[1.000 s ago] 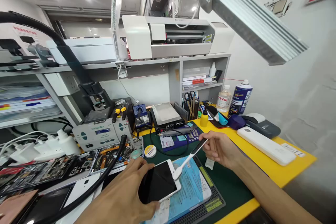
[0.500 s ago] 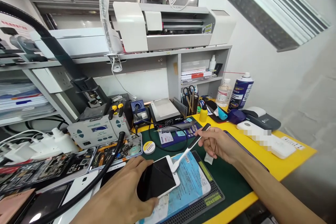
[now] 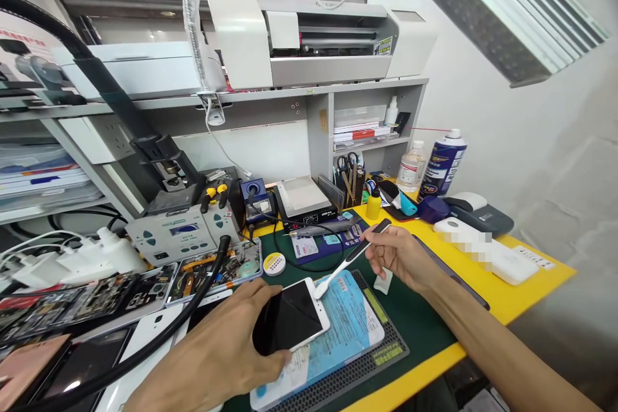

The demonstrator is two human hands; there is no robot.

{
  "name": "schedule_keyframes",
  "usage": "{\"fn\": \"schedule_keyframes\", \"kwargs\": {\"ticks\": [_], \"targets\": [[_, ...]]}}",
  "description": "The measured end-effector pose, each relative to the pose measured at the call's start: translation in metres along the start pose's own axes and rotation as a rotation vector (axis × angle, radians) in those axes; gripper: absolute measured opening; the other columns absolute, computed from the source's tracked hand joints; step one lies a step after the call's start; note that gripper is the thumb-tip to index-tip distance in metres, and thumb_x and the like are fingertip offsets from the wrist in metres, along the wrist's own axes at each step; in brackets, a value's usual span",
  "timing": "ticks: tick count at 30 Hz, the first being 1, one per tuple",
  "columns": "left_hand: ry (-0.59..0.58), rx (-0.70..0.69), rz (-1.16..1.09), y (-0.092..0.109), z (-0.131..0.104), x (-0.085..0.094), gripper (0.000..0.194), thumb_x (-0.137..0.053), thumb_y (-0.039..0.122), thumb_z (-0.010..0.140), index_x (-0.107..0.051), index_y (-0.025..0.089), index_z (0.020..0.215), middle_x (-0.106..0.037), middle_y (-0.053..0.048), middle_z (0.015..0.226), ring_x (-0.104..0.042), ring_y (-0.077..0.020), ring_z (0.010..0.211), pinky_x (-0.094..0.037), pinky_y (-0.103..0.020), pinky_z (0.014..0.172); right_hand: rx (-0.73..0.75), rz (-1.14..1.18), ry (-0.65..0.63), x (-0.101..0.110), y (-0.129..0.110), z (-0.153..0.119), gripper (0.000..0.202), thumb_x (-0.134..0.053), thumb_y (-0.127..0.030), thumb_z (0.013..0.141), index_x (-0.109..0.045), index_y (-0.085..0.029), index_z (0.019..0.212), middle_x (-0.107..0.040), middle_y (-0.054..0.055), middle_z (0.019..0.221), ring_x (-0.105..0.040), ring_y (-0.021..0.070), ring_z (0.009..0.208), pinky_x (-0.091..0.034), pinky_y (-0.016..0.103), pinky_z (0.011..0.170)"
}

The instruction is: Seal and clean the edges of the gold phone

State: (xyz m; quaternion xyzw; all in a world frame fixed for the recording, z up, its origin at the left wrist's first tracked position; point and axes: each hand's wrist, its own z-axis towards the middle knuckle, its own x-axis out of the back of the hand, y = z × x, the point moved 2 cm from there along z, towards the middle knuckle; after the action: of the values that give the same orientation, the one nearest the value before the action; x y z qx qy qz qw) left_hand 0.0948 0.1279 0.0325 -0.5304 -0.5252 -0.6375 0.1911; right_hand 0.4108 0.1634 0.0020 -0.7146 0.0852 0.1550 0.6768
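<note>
A white phone (image 3: 292, 318) with a dark screen lies on a blue-and-white packet (image 3: 345, 315), which rests on a grey honeycomb mat (image 3: 386, 344). My left hand (image 3: 236, 341) grips the phone by its two long edges, thumb at the near side and fingers at the far side. Between the thumb and fingers of my right hand (image 3: 393, 251) is a slim white brush (image 3: 346, 262) with a black-and-white handle. Its soft white head touches the phone's right end, near the far corner. A small white packet (image 3: 383, 280) lies below my right hand.
A parts tray (image 3: 241, 264), a round white-and-yellow tin (image 3: 274, 264) and a yellow bottle (image 3: 373, 205) stand behind the phone. A black hose (image 3: 193, 306) crosses the left side. A spray can (image 3: 441, 164) and a white device (image 3: 487, 251) are at right.
The brush head has shifted slightly along the phone's right end toward its far corner, my right hand moving with it. My left hand keeps its hold; the view has tilted a little.
</note>
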Motion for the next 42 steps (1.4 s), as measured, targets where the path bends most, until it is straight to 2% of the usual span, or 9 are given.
{"fn": "schedule_keyframes", "kwargs": {"ticks": [7, 12, 17, 22, 27, 37, 42], "targets": [[-0.011, 0.022, 0.022, 0.001, 0.001, 0.001, 0.073, -0.074, 0.049, 0.074, -0.054, 0.030, 0.142, -0.053, -0.006, 0.146, -0.052, -0.0326, 0.132, -0.044, -0.037, 0.108, 0.069, -0.013, -0.021, -0.001, -0.002, -0.002, 0.028, -0.080, -0.036, 0.080, -0.063, -0.014, 0.084, -0.070, 0.003, 0.062, -0.062, 0.0153, 0.042, -0.048, 0.021, 0.035], [-0.009, 0.016, 0.070, 0.007, -0.002, 0.003, 0.070, -0.069, 0.042, 0.077, -0.052, 0.026, 0.143, -0.050, -0.007, 0.149, -0.048, -0.0330, 0.136, -0.045, -0.040, 0.109, 0.080, -0.018, -0.040, -0.002, -0.002, -0.004, 0.028, -0.081, -0.035, 0.079, -0.064, -0.014, 0.084, -0.070, 0.004, 0.061, -0.062, 0.0163, 0.041, -0.048, 0.022, 0.035], [0.009, -0.015, 0.035, 0.007, -0.002, 0.004, 0.067, -0.070, 0.041, 0.076, -0.055, 0.028, 0.140, -0.055, -0.005, 0.144, -0.053, -0.0332, 0.131, -0.047, -0.040, 0.108, 0.085, -0.002, -0.019, -0.003, -0.002, -0.001, 0.028, -0.081, -0.036, 0.078, -0.064, -0.014, 0.083, -0.069, 0.004, 0.060, -0.061, 0.0156, 0.040, -0.048, 0.021, 0.034], [0.018, -0.036, -0.017, 0.006, -0.001, 0.003, 0.064, -0.070, 0.039, 0.075, -0.056, 0.030, 0.137, -0.060, -0.003, 0.136, -0.058, -0.0302, 0.123, -0.048, -0.036, 0.104, 0.062, 0.003, -0.006, -0.006, -0.002, -0.002, 0.027, -0.081, -0.035, 0.077, -0.064, -0.014, 0.080, -0.069, 0.004, 0.059, -0.061, 0.0155, 0.039, -0.047, 0.021, 0.033], [-0.020, -0.007, -0.002, 0.011, 0.000, 0.005, 0.066, -0.072, 0.039, 0.074, -0.056, 0.028, 0.136, -0.060, -0.003, 0.132, -0.059, -0.0260, 0.119, -0.048, -0.031, 0.100, 0.055, 0.006, 0.015, -0.004, -0.001, -0.002, 0.028, -0.082, -0.035, 0.075, -0.064, -0.014, 0.080, -0.069, 0.004, 0.058, -0.060, 0.0156, 0.039, -0.047, 0.021, 0.033], [0.031, -0.034, -0.058, 0.005, -0.001, 0.003, 0.066, -0.074, 0.041, 0.072, -0.057, 0.032, 0.135, -0.060, -0.002, 0.138, -0.058, -0.0332, 0.124, -0.050, -0.039, 0.102, 0.080, 0.010, 0.031, -0.006, -0.002, -0.002, 0.029, -0.082, -0.036, 0.075, -0.063, -0.015, 0.080, -0.069, 0.004, 0.059, -0.061, 0.0156, 0.040, -0.047, 0.021, 0.034], [0.035, -0.039, -0.076, 0.005, -0.001, 0.005, 0.064, -0.073, 0.039, 0.071, -0.059, 0.032, 0.134, -0.063, -0.001, 0.133, -0.060, -0.0328, 0.121, -0.052, -0.039, 0.102, 0.087, 0.004, 0.013, -0.006, -0.003, -0.003, 0.028, -0.080, -0.035, 0.078, -0.061, -0.015, 0.082, -0.069, 0.004, 0.059, -0.061, 0.0158, 0.040, -0.046, 0.021, 0.034]]}}
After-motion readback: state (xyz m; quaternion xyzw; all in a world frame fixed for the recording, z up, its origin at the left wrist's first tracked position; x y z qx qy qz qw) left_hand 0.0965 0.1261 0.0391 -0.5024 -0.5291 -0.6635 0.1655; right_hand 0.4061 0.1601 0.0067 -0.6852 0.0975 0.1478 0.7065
